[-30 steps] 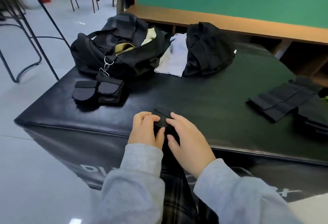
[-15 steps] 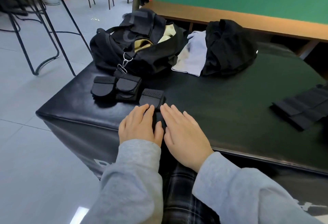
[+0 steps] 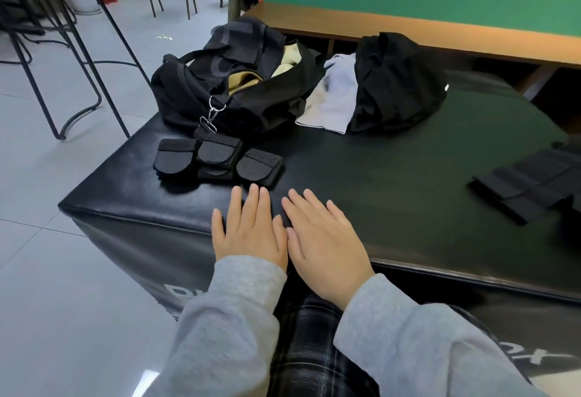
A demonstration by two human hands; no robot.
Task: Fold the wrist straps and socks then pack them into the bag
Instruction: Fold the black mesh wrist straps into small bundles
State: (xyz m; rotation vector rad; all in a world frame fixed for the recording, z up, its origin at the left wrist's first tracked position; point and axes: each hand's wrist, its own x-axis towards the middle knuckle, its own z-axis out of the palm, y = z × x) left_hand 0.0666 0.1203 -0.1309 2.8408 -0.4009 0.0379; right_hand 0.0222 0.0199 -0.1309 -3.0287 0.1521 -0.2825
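Three folded black wrist straps lie side by side near the left front of the black padded bench (image 3: 393, 183): the newest strap (image 3: 259, 167) on the right, a middle strap (image 3: 218, 158) and a left strap (image 3: 171, 161). Behind them stands the open black bag (image 3: 239, 82) with a yellow lining. My left hand (image 3: 248, 227) and my right hand (image 3: 323, 239) rest flat on the bench just in front of the straps, fingers straight, holding nothing. Black unfolded straps (image 3: 522, 189) lie at the right edge.
A pale grey cloth (image 3: 336, 98) and a black garment (image 3: 396, 82) lie behind, right of the bag. A wooden shelf (image 3: 408, 32) and green wall run along the back. Metal chair legs (image 3: 72, 76) stand on the tiled floor to the left.
Both hands had the folded strap between them a second ago, pushed it forward beside the other two, then let go and drew back flat onto the bench.
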